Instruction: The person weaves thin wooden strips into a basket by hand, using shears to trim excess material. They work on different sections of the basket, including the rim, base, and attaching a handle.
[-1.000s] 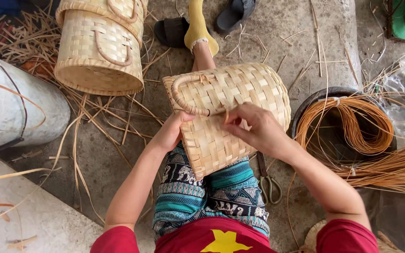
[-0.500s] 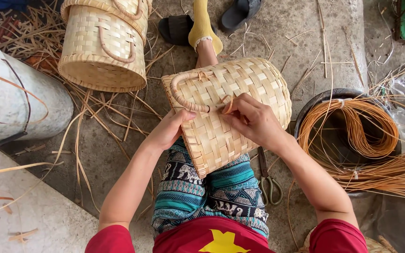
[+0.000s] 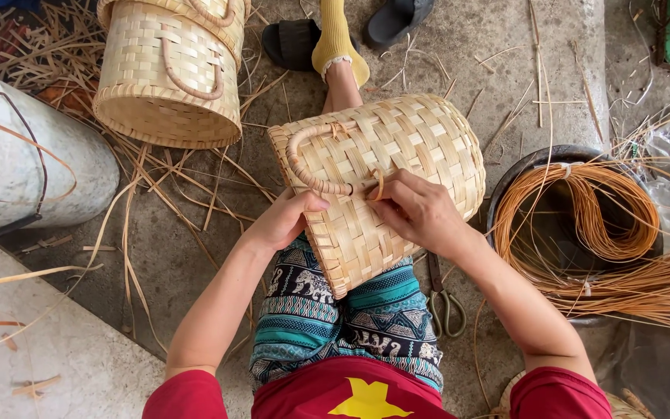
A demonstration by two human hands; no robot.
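A pale woven bamboo basket (image 3: pixel 412 147) lies on its side across my lap, its open rim toward the left. A curved cane handle (image 3: pixel 304 159) arcs over its side. My left hand (image 3: pixel 284 217) grips the basket's rim near the lower end of the handle. My right hand (image 3: pixel 420 211) rests on the weave and pinches a thin cane strip (image 3: pixel 379 185) where the handle meets the basket.
A stack of finished handled baskets (image 3: pixel 172 77) stands at the upper left beside a white bucket (image 3: pixel 17 155). A dark basin (image 3: pixel 575 225) with coiled orange cane sits to the right. Scissors (image 3: pixel 443 299) lie by my right leg. Loose strips litter the concrete floor.
My right hand has shifted slightly down and left along the handle's end, drawing the strip. The basket and my left hand have barely moved.
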